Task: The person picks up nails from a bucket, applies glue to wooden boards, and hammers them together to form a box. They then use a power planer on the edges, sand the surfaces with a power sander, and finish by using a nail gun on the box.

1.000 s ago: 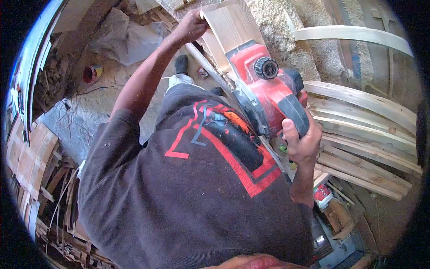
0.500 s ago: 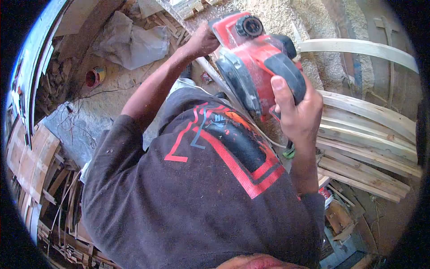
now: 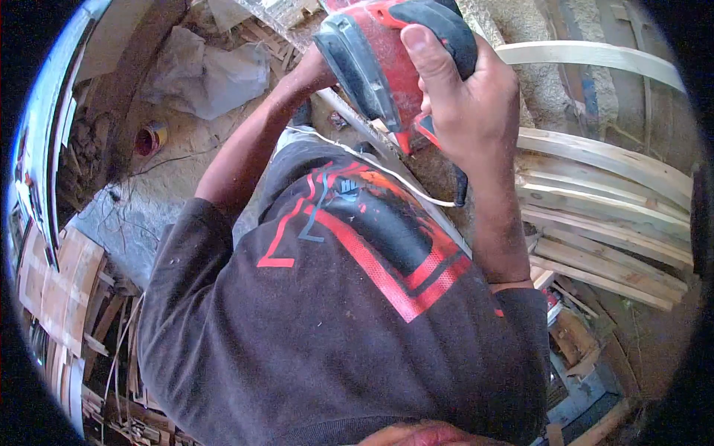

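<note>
A red and black electric planer [image 3: 383, 70] is at the top of the head view, its upper end cut off by the frame. My right hand [image 3: 472, 100] is wrapped round its black rear handle, thumb on top. My left hand [image 3: 318, 70] is beside the planer's dark side plate; the planer hides its fingers, so its grip does not show. A pale power cord [image 3: 372, 160] crosses in front of my shirt. Beneath the planer, a long wooden piece [image 3: 387, 145] is partly visible.
Curved, pale wooden strips [image 3: 602, 193] are stacked on the right, with another curved strip [image 3: 587, 53] above them. Wood shavings [image 3: 517, 30] cover the ground at the top. A plastic sheet [image 3: 212, 70], a small tin [image 3: 151, 139] and scrap boards [image 3: 63, 286] lie left.
The planer and my right hand have moved up in the view, and the planer's knob is out of frame. My left hand has shifted slightly left, its fingers now hidden.
</note>
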The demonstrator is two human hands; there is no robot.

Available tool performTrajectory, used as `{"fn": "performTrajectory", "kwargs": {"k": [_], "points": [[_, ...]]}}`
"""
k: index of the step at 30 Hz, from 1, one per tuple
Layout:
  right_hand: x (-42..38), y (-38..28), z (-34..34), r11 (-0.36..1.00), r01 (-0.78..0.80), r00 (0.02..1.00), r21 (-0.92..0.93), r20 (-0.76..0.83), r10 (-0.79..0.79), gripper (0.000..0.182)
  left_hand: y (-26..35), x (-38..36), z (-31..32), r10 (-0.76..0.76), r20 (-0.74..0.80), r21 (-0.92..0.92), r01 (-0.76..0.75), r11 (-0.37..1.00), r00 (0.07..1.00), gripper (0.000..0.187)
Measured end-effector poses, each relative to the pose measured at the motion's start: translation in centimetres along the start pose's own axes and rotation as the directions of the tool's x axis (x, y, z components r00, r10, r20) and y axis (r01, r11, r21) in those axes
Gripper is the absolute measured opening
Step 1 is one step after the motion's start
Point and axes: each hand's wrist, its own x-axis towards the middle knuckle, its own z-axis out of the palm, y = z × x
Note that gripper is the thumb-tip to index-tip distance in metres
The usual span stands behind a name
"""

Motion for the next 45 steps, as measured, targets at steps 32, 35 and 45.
{"fn": "performTrajectory", "kwargs": {"k": [32,35,45], "points": [[-26.9,20.8,-12.3,0.656,-0.74,0.592,0.15,-0.319,0.74,0.037,16.3,4.7,2.2,0.197,0.5,0.61,-0.504,0.612,0.843,0.063],[-27.8,22.5,-11.7,0.558,-0.816,0.502,0.147,-0.298,0.812,0.044,14.2,5.9,-0.1,0.158,0.213,0.413,-0.235,0.88,0.964,0.06],[-27.2,21.2,-11.2,0.583,-0.785,0.523,0.211,-0.278,0.805,0.042,1.4,-0.7,-2.5,-0.438,0.06,-0.241,0.438,0.866,0.897,0.027]]}}
